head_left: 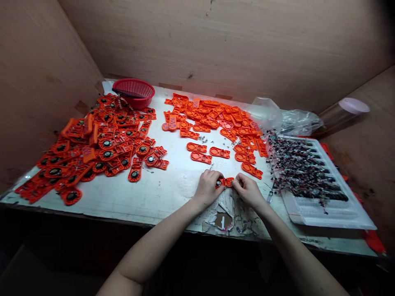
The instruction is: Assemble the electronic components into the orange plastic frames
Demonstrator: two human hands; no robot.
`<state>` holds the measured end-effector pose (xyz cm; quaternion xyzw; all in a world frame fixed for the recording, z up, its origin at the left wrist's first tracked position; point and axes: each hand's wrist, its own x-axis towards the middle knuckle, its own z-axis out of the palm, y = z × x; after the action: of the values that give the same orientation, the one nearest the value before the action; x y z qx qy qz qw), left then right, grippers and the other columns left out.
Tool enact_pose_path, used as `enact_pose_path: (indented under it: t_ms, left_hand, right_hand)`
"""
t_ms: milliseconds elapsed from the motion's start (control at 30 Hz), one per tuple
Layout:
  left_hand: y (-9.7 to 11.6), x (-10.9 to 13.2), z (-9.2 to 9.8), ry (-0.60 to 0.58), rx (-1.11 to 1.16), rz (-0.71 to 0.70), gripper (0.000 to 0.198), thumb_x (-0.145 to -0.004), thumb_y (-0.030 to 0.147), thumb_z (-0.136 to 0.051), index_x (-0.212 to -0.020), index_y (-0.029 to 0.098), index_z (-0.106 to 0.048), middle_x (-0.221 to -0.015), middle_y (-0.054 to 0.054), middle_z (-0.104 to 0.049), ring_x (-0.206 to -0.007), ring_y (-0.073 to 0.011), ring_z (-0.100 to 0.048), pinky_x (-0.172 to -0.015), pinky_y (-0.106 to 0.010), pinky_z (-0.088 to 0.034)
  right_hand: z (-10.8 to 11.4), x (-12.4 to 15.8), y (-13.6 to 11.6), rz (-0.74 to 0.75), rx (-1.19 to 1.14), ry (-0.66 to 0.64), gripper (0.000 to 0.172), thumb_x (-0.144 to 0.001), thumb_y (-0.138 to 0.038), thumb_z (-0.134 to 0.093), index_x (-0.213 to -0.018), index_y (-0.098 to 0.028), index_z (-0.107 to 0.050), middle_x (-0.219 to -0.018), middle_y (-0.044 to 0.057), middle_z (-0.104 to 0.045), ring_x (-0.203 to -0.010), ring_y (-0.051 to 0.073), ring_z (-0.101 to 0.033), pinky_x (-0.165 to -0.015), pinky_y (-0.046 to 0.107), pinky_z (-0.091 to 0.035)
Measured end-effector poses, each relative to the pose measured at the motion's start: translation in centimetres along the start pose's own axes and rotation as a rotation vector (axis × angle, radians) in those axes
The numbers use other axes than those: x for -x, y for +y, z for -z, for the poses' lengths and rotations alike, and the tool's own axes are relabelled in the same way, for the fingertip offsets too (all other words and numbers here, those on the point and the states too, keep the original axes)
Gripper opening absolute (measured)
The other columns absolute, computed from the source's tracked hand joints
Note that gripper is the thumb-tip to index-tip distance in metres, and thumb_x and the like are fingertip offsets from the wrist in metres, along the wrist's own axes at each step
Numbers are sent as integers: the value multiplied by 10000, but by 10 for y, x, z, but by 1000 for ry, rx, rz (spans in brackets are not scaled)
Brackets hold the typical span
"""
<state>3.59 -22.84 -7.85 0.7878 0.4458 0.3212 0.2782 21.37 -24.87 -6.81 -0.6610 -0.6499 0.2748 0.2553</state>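
Observation:
Near the front edge of the white table, my left hand [210, 187] is closed on the left end of an orange plastic piece [227, 182] with a dark round part in it. My right hand [247, 188] pinches at the right end of the same piece. Its fingertips hide that end. Just beyond my hands lie several loose orange shells [219, 152], with small metal bits [203, 139] behind them. A screwdriver-like tool [270, 195] rests right of my right hand.
Orange pieces with round dark parts [107, 154] are heaped at left, by a red basket [151, 95]. More orange shells [212, 111] lie at the back. At right, a white tray [336, 216] holds wired parts [308, 168]. The front edge has a torn hole [223, 220].

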Motion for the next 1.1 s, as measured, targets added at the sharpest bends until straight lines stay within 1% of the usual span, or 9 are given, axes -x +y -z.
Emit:
enact_pose_path:
  t_ms: [100, 233, 467, 633, 767, 900, 1000, 1033, 1100]
  left_hand:
    - [-1, 0, -1, 7, 10, -6, 185, -751, 180, -673, -892, 201, -555, -887, -29, -640, -875, -212, -526, -780, -335, -429]
    - [0, 0, -1, 9, 11, -5, 182, -752, 191, -677, -889, 197, -558, -891, -33, -641, -874, -213, -526, -777, -335, -430]
    - [0, 1, -1, 8, -6, 2, 175, -755, 205, -677, -884, 198, -559, -910, -35, -639, -884, -217, -522, -778, -333, -425]
    - [-1, 1, -2, 15, 10, -1, 166, -755, 199, -671, -880, 199, -563, -906, -33, -636, -884, -216, -521, -781, -332, -422]
    - [-1, 1, -2, 17, 26, 4, 156, -754, 177, -658, -879, 196, -567, -901, -34, -634, -880, -215, -519, -786, -334, -420]
    - [0, 2, -2, 8, 37, 12, 154, -755, 157, -648, -881, 196, -568, -901, -28, -635, -883, -211, -515, -797, -333, -420]
    - [0, 2, -1, 3, 52, 19, 150, -761, 164, -651, -881, 198, -568, -901, -28, -635, -886, -212, -516, -797, -334, -422]
    - [0, 2, 0, 4, 57, 21, 146, -762, 167, -654, -876, 198, -569, -895, -29, -635, -883, -212, -518, -790, -334, -425]
    - [-1, 1, 1, 4, 66, 24, 143, -759, 162, -659, -866, 199, -571, -882, -31, -636, -873, -212, -524, -772, -332, -430]
  right_hand:
    - [1, 0, 1, -21, -18, -19, 287, -786, -450, -438, -628, -221, -372, -561, -40, -403, -527, 131, -382, -505, 243, -282]
    - [1, 0, 0, -6, 35, -14, 278, -777, -438, -434, -620, -220, -367, -560, -39, -404, -526, 130, -389, -509, 242, -280]
    - [0, -5, -9, 18, 247, -78, 177, -742, -269, -426, -607, -215, -325, -554, -35, -406, -529, 125, -388, -521, 235, -248]
    - [2, -8, -17, 2, 326, -116, 177, -741, -193, -449, -603, -208, -340, -543, -31, -411, -517, 123, -377, -515, 245, -209]
    - [1, -10, -24, -57, 420, -165, 170, -780, -180, -462, -627, -201, -390, -579, -13, -464, -542, 129, -402, -521, 249, -206]
    - [-6, -10, -32, -138, 468, -181, 154, -785, -163, -473, -640, -197, -432, -596, 8, -492, -563, 143, -424, -533, 259, -215]
    - [-1, -6, -33, -165, 410, -156, 134, -816, -174, -455, -684, -189, -441, -681, 37, -532, -631, 155, -481, -555, 255, -264]
    - [5, -4, -31, -164, 353, -179, 138, -833, -203, -463, -698, -187, -441, -698, 37, -538, -646, 154, -498, -564, 249, -293]
    - [21, -1, -22, -176, 102, -309, 167, -854, -322, -504, -765, -190, -454, -702, 13, -541, -639, 147, -532, -572, 239, -362]
